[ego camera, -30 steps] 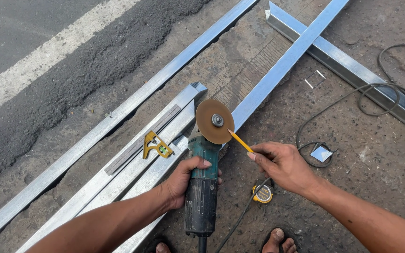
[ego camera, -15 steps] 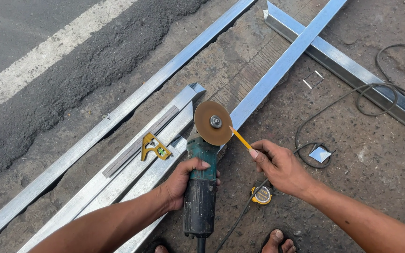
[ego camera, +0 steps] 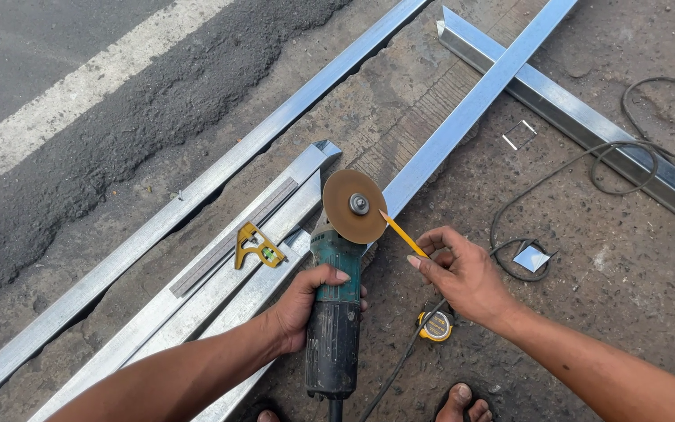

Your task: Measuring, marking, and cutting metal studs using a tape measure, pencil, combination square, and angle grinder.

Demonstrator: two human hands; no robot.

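The ground was rough concrete (ego camera: 603, 266) beside an asphalt road with a white painted line (ego camera: 80, 101) at the far left. In the single head view, several long metal channels (ego camera: 220, 187) lay slanting across the ground, with one more metal rail (ego camera: 470, 109) running from the middle to the far right and another crossing under it at the far end. The left hand (ego camera: 306, 301) was wrapped tightly round the green body of an angle grinder (ego camera: 336, 320), which pointed away from the person, its brown disc (ego camera: 355, 206) resting over the near end of the rail. The right hand (ego camera: 462, 273) pinched a yellow pencil (ego camera: 401, 233) between thumb and fingers, its tip almost touching the edge of the disc. A yellow square (ego camera: 255, 246) lay on the channels to the left, a tape measure (ego camera: 435, 325) sat near on the ground under the right wrist, and a black cable (ego camera: 587, 164) looped off to the right. No fresh cut showed on the rail near the disc, and no sparks; the work seemed to be at the marking stage, with cutting not yet begun. Whether a pencil mark was already on the metal could not be told.
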